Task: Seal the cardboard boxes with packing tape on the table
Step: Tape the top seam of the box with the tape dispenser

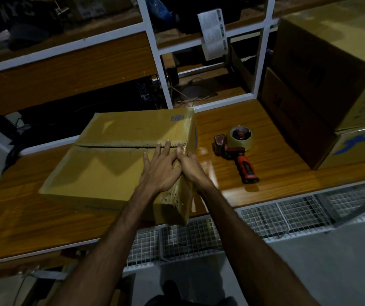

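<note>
Both flat hands, left hand (pixel 159 171) and right hand (pixel 190 165), seemingly pressing box (pixel 102 168) top's right edge.

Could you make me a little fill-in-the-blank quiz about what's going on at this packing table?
1. Both hands, the left hand and the right hand, press flat on top of the cardboard ____.
2. The tape dispenser lies on the table to the ____ of the box.
3. The dispenser's handle is mostly ____ in colour.
4. The seam between the box's top flaps is not yet covered with ____.

Missing words: box; right; red; tape
</note>
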Demonstrator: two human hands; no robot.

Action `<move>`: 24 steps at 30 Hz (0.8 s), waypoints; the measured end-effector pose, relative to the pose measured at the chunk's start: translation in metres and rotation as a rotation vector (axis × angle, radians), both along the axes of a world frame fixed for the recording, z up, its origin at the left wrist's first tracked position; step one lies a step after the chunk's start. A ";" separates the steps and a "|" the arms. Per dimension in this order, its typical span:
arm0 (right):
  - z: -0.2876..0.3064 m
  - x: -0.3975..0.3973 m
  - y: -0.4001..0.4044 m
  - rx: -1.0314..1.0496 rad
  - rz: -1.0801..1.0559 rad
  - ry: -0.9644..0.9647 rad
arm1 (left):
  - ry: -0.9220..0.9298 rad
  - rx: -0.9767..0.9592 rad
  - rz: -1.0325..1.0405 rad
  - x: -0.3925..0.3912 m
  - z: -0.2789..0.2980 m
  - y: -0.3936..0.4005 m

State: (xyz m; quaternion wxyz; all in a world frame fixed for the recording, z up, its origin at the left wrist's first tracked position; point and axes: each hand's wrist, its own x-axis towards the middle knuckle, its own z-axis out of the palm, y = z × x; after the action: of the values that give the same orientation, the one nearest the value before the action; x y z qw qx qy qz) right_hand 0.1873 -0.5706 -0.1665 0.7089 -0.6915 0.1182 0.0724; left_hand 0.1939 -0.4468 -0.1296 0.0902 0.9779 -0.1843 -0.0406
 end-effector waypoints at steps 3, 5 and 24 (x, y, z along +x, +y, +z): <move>0.009 0.001 -0.002 -0.021 -0.060 -0.013 | -0.007 -0.062 -0.071 0.000 0.002 -0.001; 0.013 -0.003 -0.002 -0.067 -0.079 -0.034 | 0.002 -0.085 -0.116 0.003 0.004 0.002; 0.048 0.004 0.037 -1.360 -0.041 0.062 | 0.039 0.152 0.105 0.115 0.004 0.207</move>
State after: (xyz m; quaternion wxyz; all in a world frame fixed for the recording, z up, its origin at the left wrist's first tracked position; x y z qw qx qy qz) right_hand 0.1915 -0.5340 -0.1181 0.1142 -0.9786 0.1707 -0.0116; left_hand 0.3092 -0.2400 -0.1254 0.0215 0.9893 -0.1273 -0.0684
